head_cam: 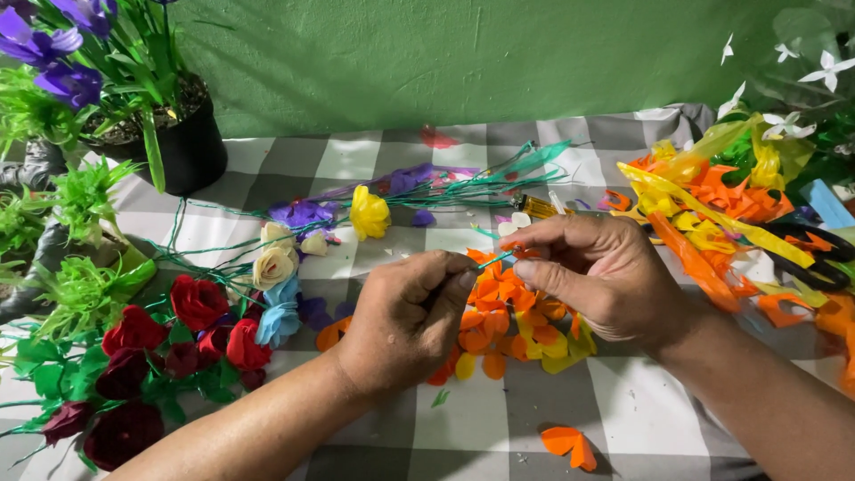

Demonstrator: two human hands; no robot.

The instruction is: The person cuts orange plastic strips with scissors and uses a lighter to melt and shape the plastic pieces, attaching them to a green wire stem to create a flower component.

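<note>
A: The thin green wire point(495, 260) sits at the centre of the table, just above the pile of orange and yellow petals point(499, 325); it spans the small gap between the two hands, and an orange petal piece point(525, 252) seems to be pinched at its right end.

B: How should it be handled well?

A: My judgement — keep the wire taut and short between the fingertips, so the petal wraps snugly; let the two hands work close together and low over the pile, so nothing slips away.

B: And the fingers?

A: The left hand point(405, 321) is curled nearly into a fist, thumb pressed to forefinger on the near end of the wire; the right hand point(601, 272) is pinched shut on the far end and the petal, its other fingers tucked loosely under.

B: What lies around?

A: To the left, near, red paper roses point(169, 343) with green leaves; beyond them cream roses point(276, 258) and a yellow flower point(369, 214); far left a black pot point(191, 147) of purple blooms; to the right a heap of orange and yellow strips point(712, 205) and black scissors point(815, 254) — all on a grey checked cloth point(552, 401).
</note>
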